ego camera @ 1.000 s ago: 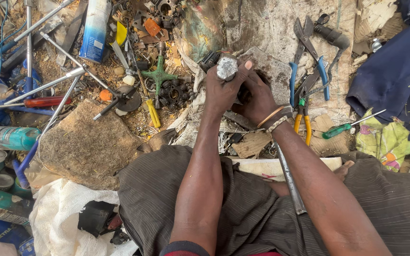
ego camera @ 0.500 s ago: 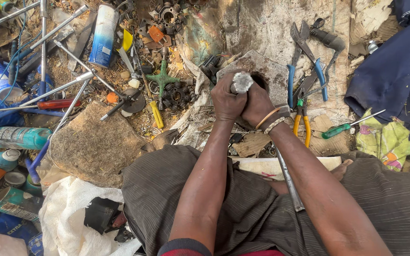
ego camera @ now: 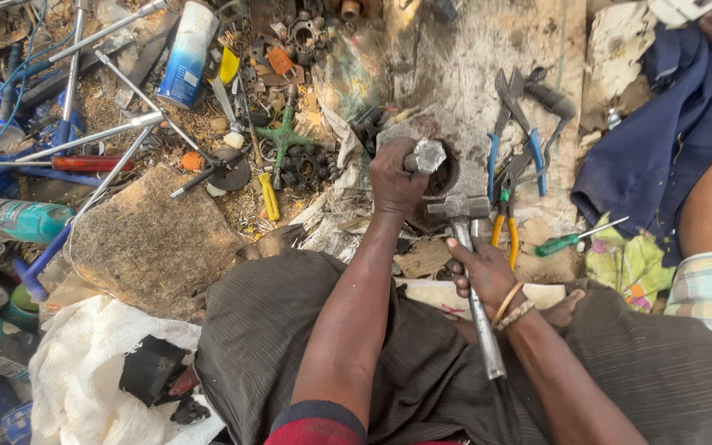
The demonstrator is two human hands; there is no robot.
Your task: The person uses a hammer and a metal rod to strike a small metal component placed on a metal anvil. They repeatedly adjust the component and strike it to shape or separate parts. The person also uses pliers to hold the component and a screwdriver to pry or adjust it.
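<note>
- On the stone block (ego camera: 463, 132), the left hand (ego camera: 395, 177) is clenched round a hexagonal metal bolt (ego camera: 428, 155), standing it over a dark hole.
- Right hand (ego camera: 481, 272) has its fingers wrapped round the steel shaft of a hammer (ego camera: 461, 208); its head lies just below the bolt.
- Pliers (ego camera: 529, 132) and a green screwdriver (ego camera: 566, 241) lie to the right; a green cross wrench (ego camera: 283, 140) sits to the left.

Blue-handled pliers (ego camera: 529, 140), a green screwdriver (ego camera: 566, 241), spray cans (ego camera: 187, 53), and a flat stone (ego camera: 154, 239) nearby.
</note>
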